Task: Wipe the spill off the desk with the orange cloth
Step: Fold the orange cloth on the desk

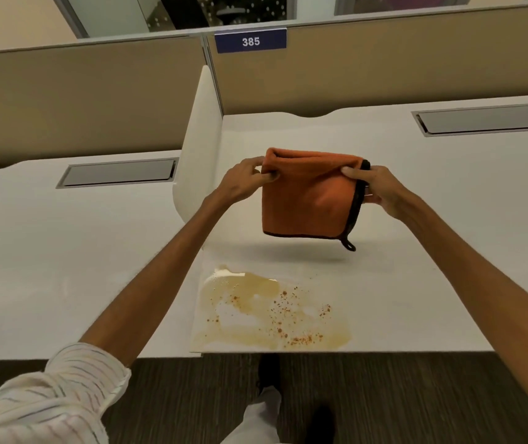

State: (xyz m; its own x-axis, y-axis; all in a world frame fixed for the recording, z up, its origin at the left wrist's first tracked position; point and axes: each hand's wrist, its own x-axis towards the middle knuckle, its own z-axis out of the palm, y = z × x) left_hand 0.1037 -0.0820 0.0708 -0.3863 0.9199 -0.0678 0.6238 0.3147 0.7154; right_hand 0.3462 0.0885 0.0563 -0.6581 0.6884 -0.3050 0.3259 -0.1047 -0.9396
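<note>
An orange cloth (pixel 307 197) with a dark border and a small hanging loop hangs folded in the air above the white desk (pixel 416 238). My left hand (pixel 243 181) pinches its upper left corner. My right hand (pixel 374 187) grips its upper right edge. Below the cloth, near the desk's front edge, lies a yellowish-brown spill (pixel 265 312) dotted with reddish specks. The cloth's lower edge hangs clear of the desk and casts a shadow on it.
A white divider panel (pixel 197 155) stands to the left of the cloth, between two desks. Grey cable trays (pixel 118 173) (pixel 486 121) are set into the desktops. Beige partition walls with a sign "385" (pixel 251 41) run along the back. Dark carpet and my shoes lie below.
</note>
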